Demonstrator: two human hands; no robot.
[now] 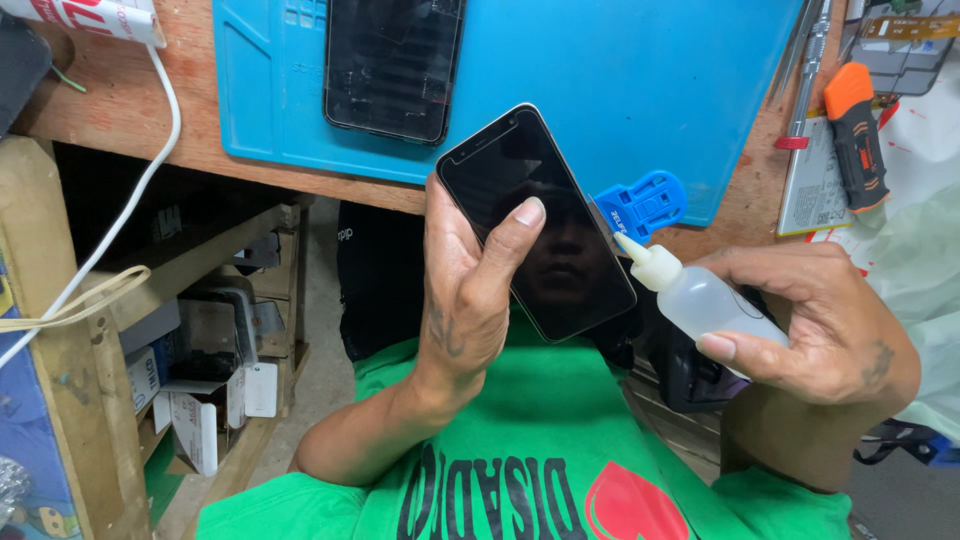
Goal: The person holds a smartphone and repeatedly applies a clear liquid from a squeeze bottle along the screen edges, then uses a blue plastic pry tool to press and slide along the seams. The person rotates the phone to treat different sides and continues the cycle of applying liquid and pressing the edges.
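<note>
My left hand (470, 290) holds a black smartphone (530, 200) upright and tilted, screen toward me, with the thumb resting on the glass. My right hand (820, 320) grips a small translucent plastic squeeze bottle (700, 300) with a white nozzle. The nozzle tip points at the phone's right edge, very close to it. Both hands are held above my lap, in front of the wooden workbench edge.
A blue work mat (620, 70) lies on the bench with a second dark phone (392, 65) on it. A blue plastic clamp tool (645, 200) sits at the mat's edge. An orange-handled tool (858, 140), tweezers and a white cable (150, 170) lie nearby. Shelves with boxes stand at the left.
</note>
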